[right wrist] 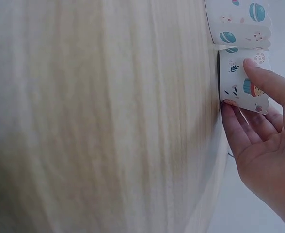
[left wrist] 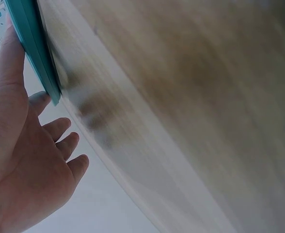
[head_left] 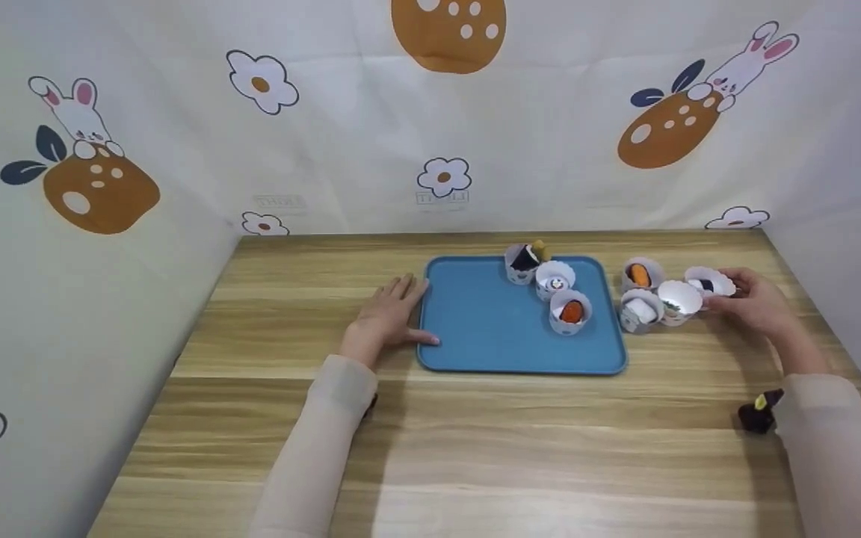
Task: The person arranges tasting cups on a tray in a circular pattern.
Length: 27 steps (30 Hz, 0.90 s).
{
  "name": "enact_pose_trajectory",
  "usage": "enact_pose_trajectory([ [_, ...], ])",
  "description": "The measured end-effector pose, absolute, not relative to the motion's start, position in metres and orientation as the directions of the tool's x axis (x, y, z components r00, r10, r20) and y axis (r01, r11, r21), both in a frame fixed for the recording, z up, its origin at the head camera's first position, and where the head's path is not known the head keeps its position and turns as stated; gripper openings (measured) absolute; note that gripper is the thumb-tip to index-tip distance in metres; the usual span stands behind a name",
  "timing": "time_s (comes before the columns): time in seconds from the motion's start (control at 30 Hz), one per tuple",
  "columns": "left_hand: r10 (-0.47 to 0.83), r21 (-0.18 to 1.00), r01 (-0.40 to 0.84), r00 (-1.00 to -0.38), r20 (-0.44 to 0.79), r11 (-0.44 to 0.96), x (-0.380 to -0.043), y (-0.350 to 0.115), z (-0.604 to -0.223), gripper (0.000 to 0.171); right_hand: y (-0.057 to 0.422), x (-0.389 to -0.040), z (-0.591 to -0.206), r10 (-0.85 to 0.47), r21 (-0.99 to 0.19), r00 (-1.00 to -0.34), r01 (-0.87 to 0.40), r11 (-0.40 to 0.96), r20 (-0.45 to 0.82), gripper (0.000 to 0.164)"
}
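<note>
At the left edge of the blue tray (head_left: 490, 329), my left hand (head_left: 387, 317) lies with fingers fairly straight. Its thumb (left wrist: 9, 58) reaches over the rim. On the right, my right hand (head_left: 759, 302) holds a patterned paper cupcake cup (right wrist: 242, 77) between thumb and fingers. That cup stands on the table, with a small white-and-dark piece inside. Touching it is another paper cup (head_left: 679, 301). Beside that are a cup with an orange piece (head_left: 639, 276) and a cup with a white piece (head_left: 640, 311).
Three paper cups stand on the tray's right half: one with a black-and-white piece (head_left: 525, 258), one with a round white piece (head_left: 557, 284), one with a red piece (head_left: 572, 311). A small dark object (head_left: 756, 418) lies near my right sleeve. Printed cloth (head_left: 348, 149) surrounds the wooden table.
</note>
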<state>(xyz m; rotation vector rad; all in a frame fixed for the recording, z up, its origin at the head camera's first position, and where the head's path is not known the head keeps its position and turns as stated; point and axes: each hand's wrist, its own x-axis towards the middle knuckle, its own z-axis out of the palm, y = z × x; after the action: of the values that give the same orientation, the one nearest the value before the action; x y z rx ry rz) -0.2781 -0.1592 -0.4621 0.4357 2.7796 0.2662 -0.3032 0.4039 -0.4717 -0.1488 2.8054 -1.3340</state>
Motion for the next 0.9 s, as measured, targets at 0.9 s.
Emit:
enact_pose_trajectory([
  [0.9, 0.336, 0.251, 0.273, -0.904, -0.263, 0.929, -0.278, -0.160, -0.462, 0.107, 0.406, -0.295, -0.459, -0.030, -0.736, -1.000, -0.013, 0.677, -0.010, 0.066],
])
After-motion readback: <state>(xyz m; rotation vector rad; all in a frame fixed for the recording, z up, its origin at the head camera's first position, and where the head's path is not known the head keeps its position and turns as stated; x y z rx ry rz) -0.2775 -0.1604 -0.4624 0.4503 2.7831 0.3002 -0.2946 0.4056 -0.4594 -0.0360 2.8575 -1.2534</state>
